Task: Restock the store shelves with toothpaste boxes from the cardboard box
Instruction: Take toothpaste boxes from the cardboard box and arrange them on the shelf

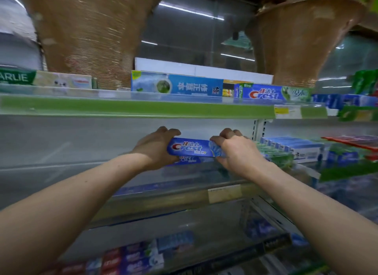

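A blue Crest box sat at the centre of the frame, inside the middle shelf. Its long axis ran left to right across the picture, nearly level. Its printed face was turned toward the camera and the logo read upright. The left hand gripped the box's left end, fingers curled over the top edge. The right hand gripped the right end, fingers bent over the top and the thumb on the front face. Directly beneath it lay a second box of the same brand, parallel and touching or nearly so; blur hid the gap.

Just right of the right hand stood a row of green boxes, and beyond them a stack of pale boxes. The shelf left of the hands was bare grey. Above, the top shelf with its green strip overhung the hands. It carried a blue carton printed upside down and another Crest carton. Two brown woven cones stood on top, at upper left and upper right. Blurred lower boxes filled the bottom of the frame.
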Action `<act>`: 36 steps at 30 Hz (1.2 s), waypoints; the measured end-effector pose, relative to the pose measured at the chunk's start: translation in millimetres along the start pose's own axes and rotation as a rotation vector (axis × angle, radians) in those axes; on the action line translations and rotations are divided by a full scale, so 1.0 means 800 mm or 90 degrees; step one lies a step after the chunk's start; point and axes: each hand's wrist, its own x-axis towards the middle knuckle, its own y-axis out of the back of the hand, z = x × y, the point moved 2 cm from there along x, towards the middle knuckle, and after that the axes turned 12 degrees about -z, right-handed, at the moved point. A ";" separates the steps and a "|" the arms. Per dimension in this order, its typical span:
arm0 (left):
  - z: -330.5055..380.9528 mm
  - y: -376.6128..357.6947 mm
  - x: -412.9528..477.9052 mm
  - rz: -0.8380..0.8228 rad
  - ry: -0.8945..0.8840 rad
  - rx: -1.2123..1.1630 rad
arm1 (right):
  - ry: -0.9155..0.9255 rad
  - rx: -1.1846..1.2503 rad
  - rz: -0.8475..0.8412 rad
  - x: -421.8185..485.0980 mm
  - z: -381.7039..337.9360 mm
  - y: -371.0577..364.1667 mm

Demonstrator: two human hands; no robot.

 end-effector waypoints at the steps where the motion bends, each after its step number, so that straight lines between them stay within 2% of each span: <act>1: 0.001 -0.001 0.002 0.003 -0.003 -0.016 | 0.018 0.025 -0.001 0.006 0.005 -0.004; 5: 0.000 -0.007 0.001 0.043 0.007 -0.077 | 0.056 0.201 -0.036 0.025 0.031 -0.016; 10: -0.020 -0.015 -0.009 0.100 0.055 -0.099 | 0.019 0.357 -0.169 0.046 0.071 -0.035; 13: -0.027 -0.023 -0.010 0.113 0.060 -0.085 | 0.045 0.494 -0.192 0.054 0.074 -0.048; 15: -0.027 -0.028 -0.008 0.114 0.067 -0.075 | 0.049 0.527 -0.186 0.061 0.072 -0.049; 17: -0.027 -0.032 -0.004 0.101 0.070 -0.060 | 0.041 0.517 -0.184 0.070 0.074 -0.051; 23: -0.023 -0.050 0.006 0.062 0.081 -0.036 | 0.045 0.416 -0.274 0.077 0.066 -0.067; 30: -0.003 -0.068 0.022 -0.045 0.090 -0.106 | 0.087 0.251 -0.262 0.092 0.040 -0.068; 36: -0.021 -0.061 0.033 -0.055 0.121 -0.092 | 0.105 0.213 -0.214 0.095 0.046 -0.075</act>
